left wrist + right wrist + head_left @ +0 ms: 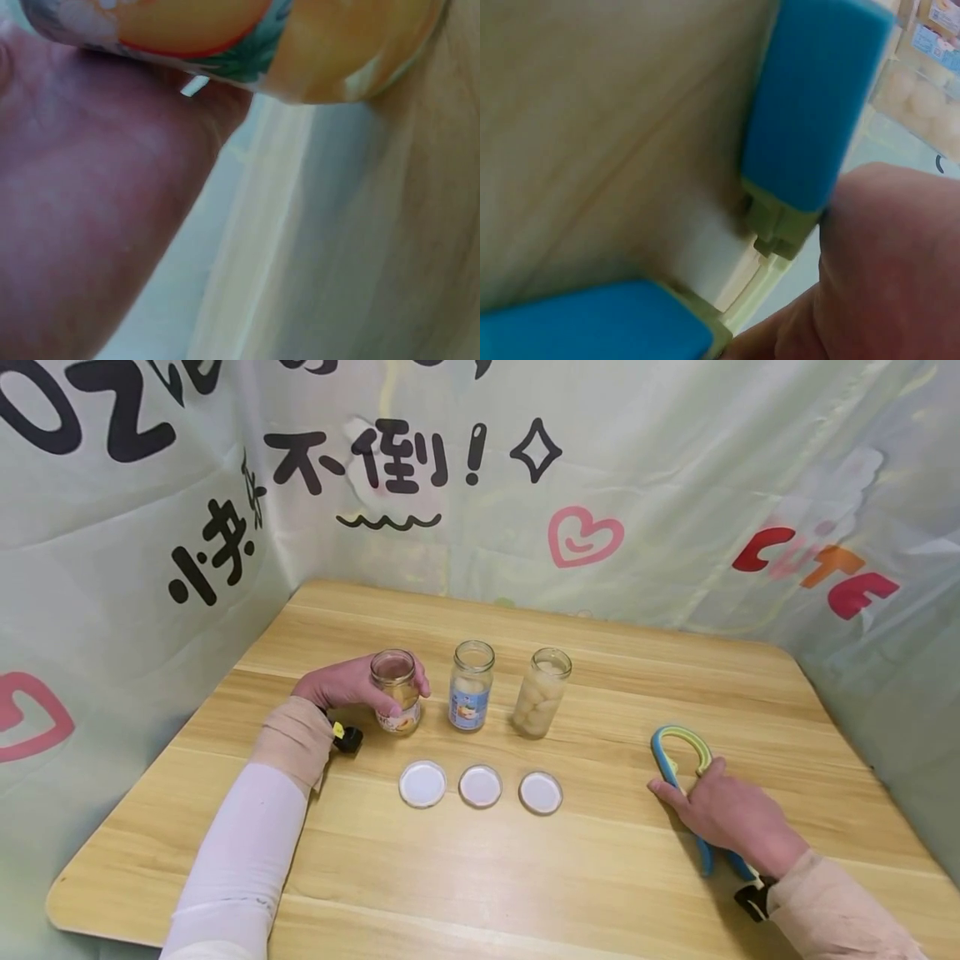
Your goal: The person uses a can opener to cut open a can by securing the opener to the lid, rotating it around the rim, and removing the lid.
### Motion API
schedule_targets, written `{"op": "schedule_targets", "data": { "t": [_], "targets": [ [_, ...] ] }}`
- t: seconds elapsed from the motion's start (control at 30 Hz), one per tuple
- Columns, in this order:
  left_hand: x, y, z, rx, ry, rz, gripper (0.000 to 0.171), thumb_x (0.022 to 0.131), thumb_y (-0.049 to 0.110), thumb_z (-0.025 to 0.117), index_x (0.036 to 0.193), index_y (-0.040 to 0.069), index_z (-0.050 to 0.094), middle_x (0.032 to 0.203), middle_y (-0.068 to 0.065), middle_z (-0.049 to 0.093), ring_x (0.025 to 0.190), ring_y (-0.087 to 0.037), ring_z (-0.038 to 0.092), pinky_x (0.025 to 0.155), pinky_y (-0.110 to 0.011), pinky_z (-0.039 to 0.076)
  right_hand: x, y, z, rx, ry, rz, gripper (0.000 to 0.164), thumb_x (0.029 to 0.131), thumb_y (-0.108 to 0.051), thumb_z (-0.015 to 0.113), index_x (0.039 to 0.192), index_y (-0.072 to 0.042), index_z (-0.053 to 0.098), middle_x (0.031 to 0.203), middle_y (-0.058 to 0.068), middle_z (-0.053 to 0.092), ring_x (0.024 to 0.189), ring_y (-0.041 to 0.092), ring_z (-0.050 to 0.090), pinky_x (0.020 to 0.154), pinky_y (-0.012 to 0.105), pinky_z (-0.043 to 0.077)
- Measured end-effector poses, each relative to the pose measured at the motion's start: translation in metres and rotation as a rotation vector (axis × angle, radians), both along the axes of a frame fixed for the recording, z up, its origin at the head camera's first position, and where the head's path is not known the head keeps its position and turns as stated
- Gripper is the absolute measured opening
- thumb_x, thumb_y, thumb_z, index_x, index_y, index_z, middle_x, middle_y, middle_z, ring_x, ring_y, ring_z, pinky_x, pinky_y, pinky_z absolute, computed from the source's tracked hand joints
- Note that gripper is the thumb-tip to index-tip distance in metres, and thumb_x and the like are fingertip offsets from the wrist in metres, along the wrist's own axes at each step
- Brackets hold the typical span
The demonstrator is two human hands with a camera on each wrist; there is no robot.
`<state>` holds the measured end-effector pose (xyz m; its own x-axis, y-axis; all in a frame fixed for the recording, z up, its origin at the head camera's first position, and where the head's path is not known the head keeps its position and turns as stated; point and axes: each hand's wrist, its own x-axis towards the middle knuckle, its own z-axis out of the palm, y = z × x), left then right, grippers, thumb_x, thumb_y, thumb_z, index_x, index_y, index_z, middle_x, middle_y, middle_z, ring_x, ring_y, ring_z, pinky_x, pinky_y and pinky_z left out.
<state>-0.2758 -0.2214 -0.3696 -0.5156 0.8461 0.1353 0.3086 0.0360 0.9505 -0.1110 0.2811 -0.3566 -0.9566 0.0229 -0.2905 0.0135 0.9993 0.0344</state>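
Observation:
My left hand grips a glass jar with no lid, the thumb in front and the fingers round the far side. Its label with an orange fruit picture fills the top of the left wrist view. To its right stand an open jar with a blue label and an open jar of pale fruit. Over at the right, my right hand holds a blue and green jar opener near its middle. The opener's two blue handles spread apart in the right wrist view.
Three round lids lie in a row before the jars, white insides up: a left lid, a middle lid and a right lid. All rest on a wooden table. A printed cloth hangs behind and at the sides.

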Motion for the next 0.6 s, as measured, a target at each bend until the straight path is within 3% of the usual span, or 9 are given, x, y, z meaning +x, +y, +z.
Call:
{"op": "schedule_targets", "data": {
  "t": [0.13, 0.27, 0.33, 0.4, 0.47, 0.5, 0.57, 0.6],
  "targets": [
    [0.003, -0.005, 0.005, -0.061, -0.024, 0.015, 0.059, 0.076, 0.005, 0.076, 0.127, 0.002, 0.047, 0.125, -0.025, 0.05, 0.12, -0.031, 0.044, 0.104, -0.036, 0.032, -0.001, -0.001, 0.003, -0.019, -0.056, -0.023, 0.122, 0.087, -0.08, 0.021, 0.128, 0.035, 0.011, 0.064, 0.018, 0.055, 0.054, 0.029, 0.054, 0.049, 0.043, 0.042],
    [0.006, -0.018, 0.012, -0.097, -0.085, 0.043, 0.085, 0.075, 0.014, 0.08, 0.145, 0.013, 0.031, 0.143, -0.022, 0.036, 0.128, -0.029, 0.041, 0.105, -0.039, 0.036, -0.001, 0.0, 0.007, -0.065, -0.099, -0.055, 0.121, 0.085, -0.082, 0.023, 0.13, 0.03, 0.014, 0.065, 0.015, 0.056, 0.055, 0.027, 0.055, 0.049, 0.043, 0.041],
    [0.009, -0.026, 0.017, -0.062, -0.081, 0.071, 0.085, 0.081, 0.009, 0.07, 0.15, 0.017, 0.021, 0.149, -0.018, 0.03, 0.133, -0.03, 0.036, 0.107, -0.043, 0.033, -0.001, 0.001, 0.012, -0.073, -0.1, -0.049, 0.119, 0.086, -0.081, 0.023, 0.13, 0.029, 0.016, 0.068, 0.016, 0.059, 0.057, 0.028, 0.057, 0.049, 0.043, 0.042],
    [0.011, -0.034, 0.024, 0.051, -0.084, 0.119, 0.077, 0.089, 0.008, 0.058, 0.152, 0.015, 0.015, 0.151, -0.018, 0.025, 0.137, -0.035, 0.029, 0.111, -0.048, 0.026, -0.002, 0.005, 0.019, -0.077, -0.07, -0.022, 0.114, 0.088, -0.078, 0.023, 0.13, 0.028, 0.019, 0.071, 0.019, 0.061, 0.06, 0.031, 0.059, 0.05, 0.045, 0.043],
    [0.014, -0.039, 0.033, 0.184, -0.046, 0.216, 0.063, 0.098, 0.019, 0.05, 0.151, 0.008, 0.018, 0.15, -0.02, 0.026, 0.138, -0.04, 0.025, 0.112, -0.051, 0.023, -0.004, 0.008, 0.028, -0.067, 0.002, 0.017, 0.107, 0.092, -0.074, 0.024, 0.129, 0.027, 0.024, 0.077, 0.025, 0.061, 0.066, 0.037, 0.061, 0.053, 0.05, 0.045],
    [0.016, -0.041, 0.039, 0.214, 0.013, 0.301, 0.055, 0.1, 0.019, 0.044, 0.149, 0.006, 0.023, 0.147, -0.021, 0.031, 0.137, -0.039, 0.028, 0.112, -0.049, 0.024, -0.006, 0.01, 0.033, -0.065, 0.043, 0.032, 0.103, 0.093, -0.071, 0.024, 0.129, 0.026, 0.027, 0.082, 0.03, 0.06, 0.07, 0.043, 0.06, 0.056, 0.054, 0.046],
    [0.019, -0.042, 0.052, 0.212, 0.136, 0.479, 0.052, 0.103, 0.033, 0.043, 0.144, 0.004, 0.032, 0.142, -0.019, 0.039, 0.135, -0.036, 0.032, 0.112, -0.048, 0.025, -0.009, 0.014, 0.04, -0.081, 0.158, 0.051, 0.096, 0.095, -0.067, 0.028, 0.129, 0.022, 0.033, 0.095, 0.037, 0.056, 0.081, 0.05, 0.057, 0.062, 0.059, 0.045],
    [0.022, -0.042, 0.058, 0.158, 0.21, 0.573, 0.052, 0.102, 0.037, 0.042, 0.142, 0.005, 0.036, 0.14, -0.016, 0.042, 0.133, -0.034, 0.035, 0.111, -0.047, 0.028, -0.011, 0.015, 0.043, -0.102, 0.228, 0.063, 0.09, 0.096, -0.064, 0.032, 0.128, 0.02, 0.037, 0.101, 0.039, 0.053, 0.086, 0.052, 0.055, 0.065, 0.062, 0.043]
  ]
}}
